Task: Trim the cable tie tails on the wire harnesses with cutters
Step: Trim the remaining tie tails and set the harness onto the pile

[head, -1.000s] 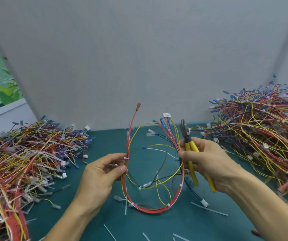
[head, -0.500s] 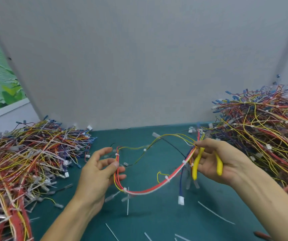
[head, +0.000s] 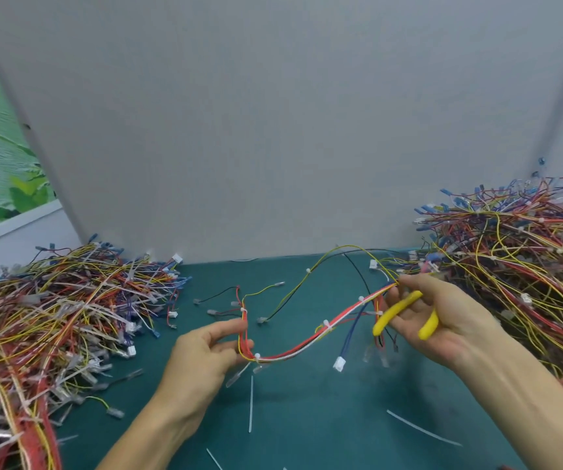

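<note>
**Harness drops from upright loop to a sagging line**

Since a second ago the harness (head: 344, 311) has come down from an upright loop and now stretches sideways, and our cutters (head: 397, 312) no longer point up. It hangs above the green mat (head: 307, 418) between our hands. Its long axis climbs from lower left to upper right and sags in the middle. The left end bends upward past our fingers. White ties (head: 326, 323) sit along the red bundle, and a white plug (head: 339, 363) dangles below it.

Our left hand (head: 202, 357) pinches the red bundle between thumb and forefinger at the bend, with the other fingers loosely curled. Our right hand (head: 449, 320) pinches the harness's far end with thumb and fingertips and also grips the cutters. Their yellow handles point down and left, slightly apart. The head is hidden behind our fingers, so we cannot tell how the jaws stand.

Cut tails (head: 250, 405) lie on the mat below. One pile (head: 52, 317) of harnesses lies well left of our left hand. Another heap (head: 517, 266) rises just behind our right hand.
</note>
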Demonstrator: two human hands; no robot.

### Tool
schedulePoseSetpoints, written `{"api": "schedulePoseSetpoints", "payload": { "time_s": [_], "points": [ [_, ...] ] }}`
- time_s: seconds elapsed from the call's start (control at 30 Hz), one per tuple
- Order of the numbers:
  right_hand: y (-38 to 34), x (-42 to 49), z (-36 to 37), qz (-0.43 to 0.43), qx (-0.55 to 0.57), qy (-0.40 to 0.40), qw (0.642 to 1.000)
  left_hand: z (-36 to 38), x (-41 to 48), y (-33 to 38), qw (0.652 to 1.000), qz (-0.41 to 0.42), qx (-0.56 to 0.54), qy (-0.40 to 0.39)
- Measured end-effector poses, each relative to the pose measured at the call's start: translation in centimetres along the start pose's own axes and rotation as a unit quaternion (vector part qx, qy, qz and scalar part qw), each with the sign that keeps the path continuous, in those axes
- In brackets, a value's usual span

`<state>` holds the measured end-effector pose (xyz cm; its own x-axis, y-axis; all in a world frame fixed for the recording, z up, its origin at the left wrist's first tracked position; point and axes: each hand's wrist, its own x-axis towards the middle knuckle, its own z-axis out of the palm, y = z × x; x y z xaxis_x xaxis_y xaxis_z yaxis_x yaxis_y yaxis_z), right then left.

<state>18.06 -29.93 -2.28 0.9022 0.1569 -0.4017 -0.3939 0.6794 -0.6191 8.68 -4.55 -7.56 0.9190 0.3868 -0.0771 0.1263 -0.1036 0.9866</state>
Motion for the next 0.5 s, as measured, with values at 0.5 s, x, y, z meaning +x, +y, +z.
{"api": "schedulePoseSetpoints", "payload": {
  "time_s": [0.5],
  "points": [
    [-5.3,-4.7,7.6,-0.433,-0.247,-0.044,0.866,0.4,-0.5,-0.5,1.000,-0.016,0.004,-0.016]
  ]
}}
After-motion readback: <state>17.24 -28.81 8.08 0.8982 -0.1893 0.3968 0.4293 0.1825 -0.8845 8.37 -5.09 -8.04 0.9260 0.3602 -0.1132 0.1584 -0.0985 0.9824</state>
